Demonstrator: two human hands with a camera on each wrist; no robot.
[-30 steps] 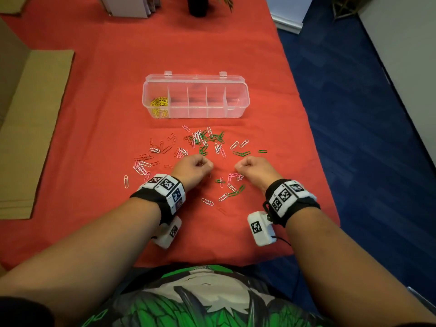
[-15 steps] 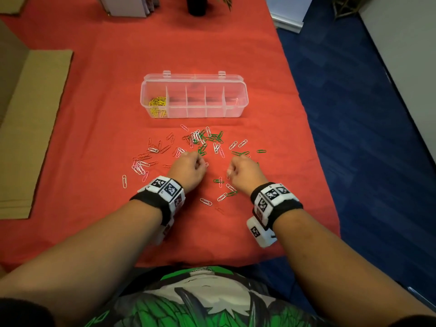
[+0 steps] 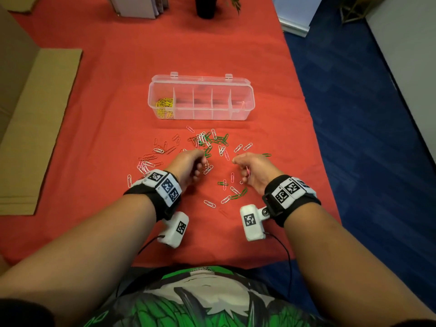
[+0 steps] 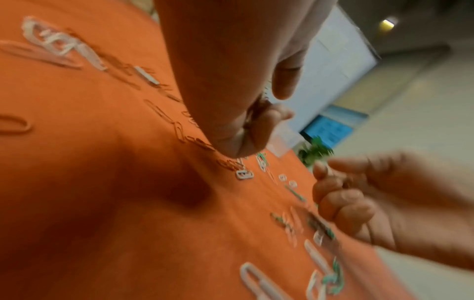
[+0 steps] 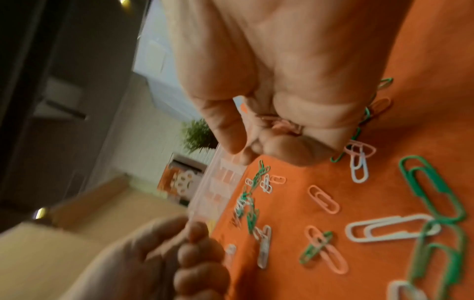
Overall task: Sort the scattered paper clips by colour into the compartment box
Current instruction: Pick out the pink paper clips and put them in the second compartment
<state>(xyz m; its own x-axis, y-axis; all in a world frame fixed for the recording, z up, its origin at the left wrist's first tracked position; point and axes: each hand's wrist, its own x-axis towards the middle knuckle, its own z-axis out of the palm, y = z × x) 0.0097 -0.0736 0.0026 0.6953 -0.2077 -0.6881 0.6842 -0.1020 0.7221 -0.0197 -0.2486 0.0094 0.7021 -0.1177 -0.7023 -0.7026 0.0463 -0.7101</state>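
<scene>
A clear compartment box [image 3: 245,95] stands open on the red cloth, with yellow clips [image 3: 165,106] in its leftmost compartment. Green, white, pink and red paper clips [image 3: 212,142] lie scattered in front of it. My left hand [image 3: 191,165] hovers low over the pile, fingers curled round a small bunch of red clips [image 4: 256,108]. My right hand [image 3: 250,168] is beside it with a bunch of pink clips [image 5: 282,123] held in its curled fingers, thumb and forefinger pointing at the pile. More clips [image 5: 389,225] lie under the right wrist.
Flat cardboard [image 3: 35,128] lies along the left side of the table. Books [image 3: 141,5] and a dark plant pot [image 3: 206,7] stand at the far edge. The table's right edge [image 3: 313,128] drops to blue carpet.
Both hands have moved a little forward toward the pile. The right hand has also shifted left, closer to the left hand. Both still hold their clips.
</scene>
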